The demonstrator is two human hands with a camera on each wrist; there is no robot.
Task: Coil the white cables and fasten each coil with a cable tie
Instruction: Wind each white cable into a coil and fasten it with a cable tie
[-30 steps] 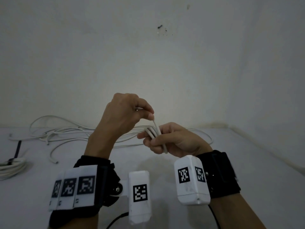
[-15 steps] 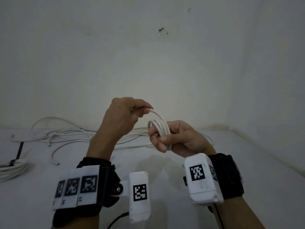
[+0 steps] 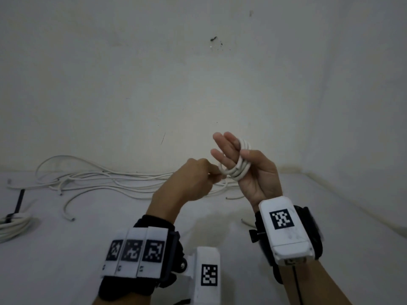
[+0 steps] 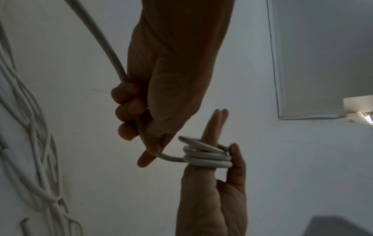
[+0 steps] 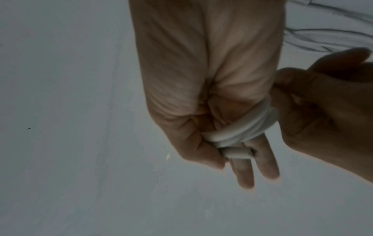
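Note:
A small coil of white cable (image 3: 239, 170) is wound round the straight, upraised fingers of my right hand (image 3: 233, 150), palm toward me. Its thumb (image 4: 234, 150) presses the loops (image 4: 207, 157) against the fingers. My left hand (image 3: 214, 176), just left of the coil, grips the cable's running strand (image 4: 113, 52) in curled fingers, and the strand leads straight into the coil. From the right wrist, the loops (image 5: 242, 129) cross the fingers under the thumb. A finished coil (image 3: 11, 225) with a black cable tie (image 3: 18, 203) lies at the table's far left.
Several loose white cables (image 3: 105, 179) sprawl along the back of the white table (image 3: 110, 249), against the wall (image 3: 198, 84). Short cable ends lie near my right wrist (image 3: 244, 222). The table meets a side wall at the right.
My right hand has risen and turned palm toward me, its fingers straightened inside the coil. My left hand has dropped from above the coil to its lower left, carrying the strand round.

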